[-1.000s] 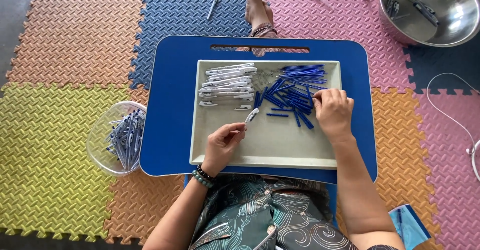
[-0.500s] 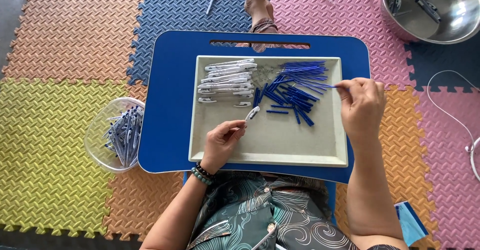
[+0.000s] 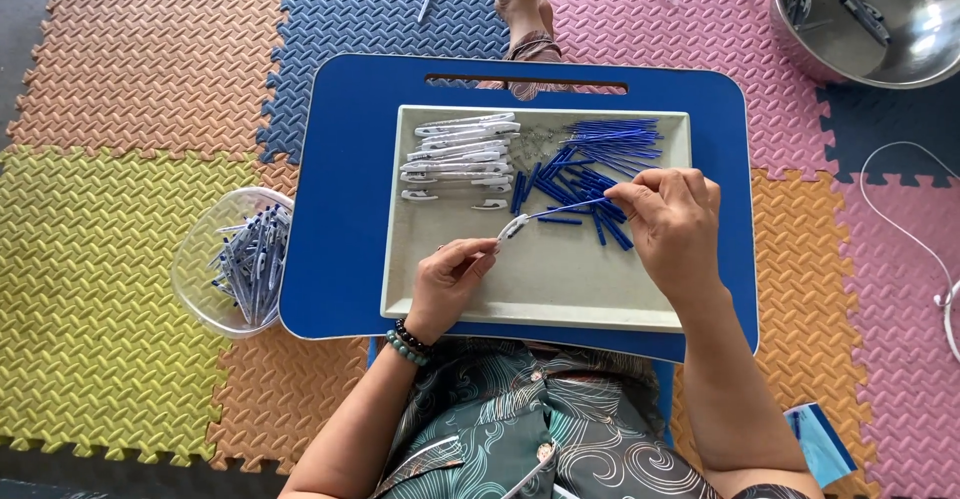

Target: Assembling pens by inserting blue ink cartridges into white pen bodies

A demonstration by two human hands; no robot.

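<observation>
A beige tray rests on a blue lap table. In the tray lie white pen barrels at the left, blue pen parts in the middle, thin blue refills at the right and small springs. My left hand pinches a white pen barrel by its lower end. My right hand holds a thin blue refill whose tip meets the barrel's open end.
A clear plastic bowl of assembled pens sits on the floor mat to the left. A steel bowl stands at the top right. A bare foot shows beyond the table. A white cable runs at the right.
My right hand lifted a refill from the blue pile, swung out to the right, then came back toward the barrel in my left hand. The left hand rose slightly.
</observation>
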